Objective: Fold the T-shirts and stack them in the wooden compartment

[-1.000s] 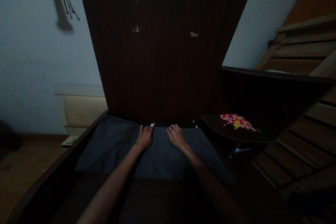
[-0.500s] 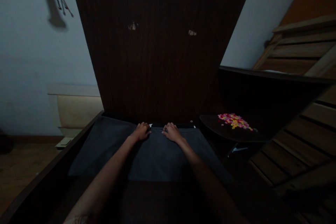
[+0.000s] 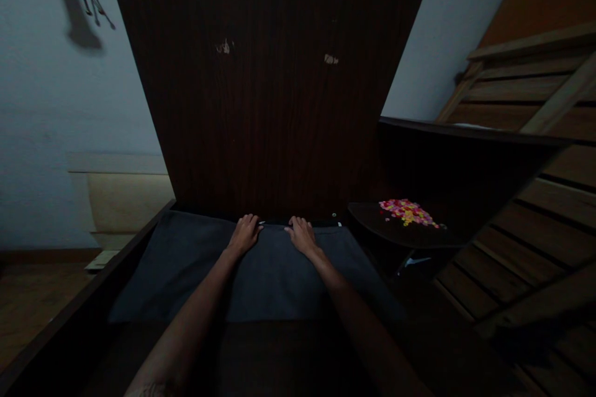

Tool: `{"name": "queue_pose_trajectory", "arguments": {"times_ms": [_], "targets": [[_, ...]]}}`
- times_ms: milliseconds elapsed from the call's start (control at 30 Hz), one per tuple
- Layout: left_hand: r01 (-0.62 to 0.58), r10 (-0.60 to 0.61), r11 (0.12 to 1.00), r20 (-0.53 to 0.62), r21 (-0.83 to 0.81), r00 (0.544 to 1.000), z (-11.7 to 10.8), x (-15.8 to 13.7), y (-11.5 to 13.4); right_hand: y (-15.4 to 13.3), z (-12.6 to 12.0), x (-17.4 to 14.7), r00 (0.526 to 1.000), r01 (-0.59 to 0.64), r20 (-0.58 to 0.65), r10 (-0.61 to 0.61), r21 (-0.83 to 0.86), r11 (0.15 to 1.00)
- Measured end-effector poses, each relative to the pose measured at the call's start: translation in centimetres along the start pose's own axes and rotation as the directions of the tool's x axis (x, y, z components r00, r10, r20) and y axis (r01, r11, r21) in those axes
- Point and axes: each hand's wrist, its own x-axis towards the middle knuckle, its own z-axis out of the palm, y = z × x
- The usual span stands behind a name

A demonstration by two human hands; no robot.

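Note:
A wide piece of dark grey cloth (image 3: pixel 279 285) lies spread on the dark desk, its far edge close to the upright panel. My left hand (image 3: pixel 244 234) rests palm down on that far edge, left of the middle, fingers stretched forward and somewhat apart. To its right, my right hand (image 3: pixel 302 234) lies on the same edge with the thumb out to the side and the fingers laid forward. Both hands touch the cloth and are open. A small white tag-like bit shows beside the left fingertips. Another white bit (image 3: pixel 339 224) shows at the edge farther right. Dim light hides the fold details.
A tall dark wooden panel (image 3: pixel 274 105) rises behind the cloth. On the right, a rounded shelf (image 3: pixel 372 223) bears a pile of pink, red and yellow pieces (image 3: pixel 407 212). A slatted wooden frame (image 3: pixel 512 87) stands farther right. A raised dark edge (image 3: pixel 88 291) borders the left.
The view has shifted slightly, so the scene sits a little farther left. My fingers, more curled at the cloth's edge before, now lie flatter on it.

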Motion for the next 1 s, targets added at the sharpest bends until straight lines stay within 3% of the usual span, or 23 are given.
{"name": "queue_pose_trajectory", "arguments": {"times_ms": [133, 433, 533, 633, 700, 867, 1000], "targets": [[-0.041, 0.032, 0.976, 0.043, 0.214, 0.999, 0.6, -0.7, 0.0, 0.6, 0.7, -0.4, 0.999, -0.018, -0.033, 0.017, -0.037, 0.999], [-0.094, 0.089, 0.959, 0.031, 0.267, 0.996, -0.1, -1.1, 2.1, 1.3, 0.7, -0.9, 1.000, 0.003, -0.027, -0.005, -0.083, 0.997], [-0.094, 0.105, 0.960, -0.027, 0.265, 0.994, -0.6, -3.3, 3.6, 1.2, 1.1, -1.0, 0.999, -0.001, -0.048, -0.004, -0.105, 0.995], [-0.007, 0.040, 0.968, -0.126, 0.251, 0.991, -1.5, -6.8, 4.1, 1.2, 1.4, -1.0, 0.998, -0.006, -0.055, 0.000, -0.117, 0.993], [0.047, -0.020, 0.979, -0.135, 0.198, 0.991, -2.3, -9.2, 3.2, 1.2, 1.4, -1.0, 0.999, -0.005, -0.055, -0.002, -0.123, 0.992], [0.004, -0.004, 1.000, 0.042, 0.006, 0.999, -4.6, -13.1, -0.4, 1.2, 1.2, -1.0, 0.999, -0.003, -0.045, -0.003, -0.130, 0.992], [0.100, -0.107, 0.993, -0.100, -0.068, 0.989, -7.1, -15.6, -0.3, 1.3, 1.3, -1.0, 0.999, -0.002, -0.053, -0.005, -0.131, 0.991]]}}
